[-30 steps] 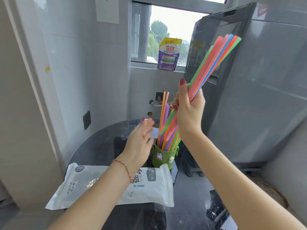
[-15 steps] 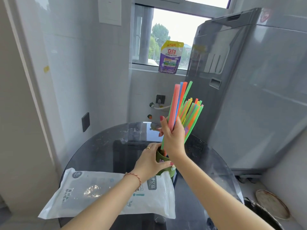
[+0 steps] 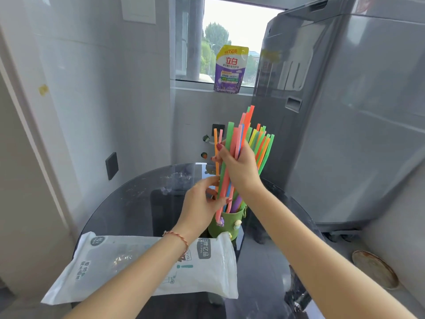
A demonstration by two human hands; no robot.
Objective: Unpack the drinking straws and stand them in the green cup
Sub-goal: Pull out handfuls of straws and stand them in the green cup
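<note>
A: Where are the straws point(image 3: 232, 155) sitting?
B: Bundle is standing nearly upright over the green cup point(image 3: 226, 224), lower ends going into its mouth. More straws are leaning out to the right behind, a couple of thin ones standing at the left.
A: Right hand point(image 3: 241, 166)?
B: Fingers are wrapping round the middle of the bundle, thumb pressing on the front. Clamping tight.
A: Left hand point(image 3: 202, 203)?
B: Sitting just above the cup rim, left of the bundle. Thumb and fingers are curling in and pinching the lower part of the straws.
A: Cup placement?
B: Standing on the round dark glass table point(image 3: 128, 203), toward the right side, small charms showing on its wall.
A: Anything else?
B: White plastic bag point(image 3: 128, 265) is lying flat at the near edge of the table, touching the cup's base. Purple pouch point(image 3: 230, 70) is standing on the window sill; grey washing machine point(image 3: 345, 111) is filling the right side.
</note>
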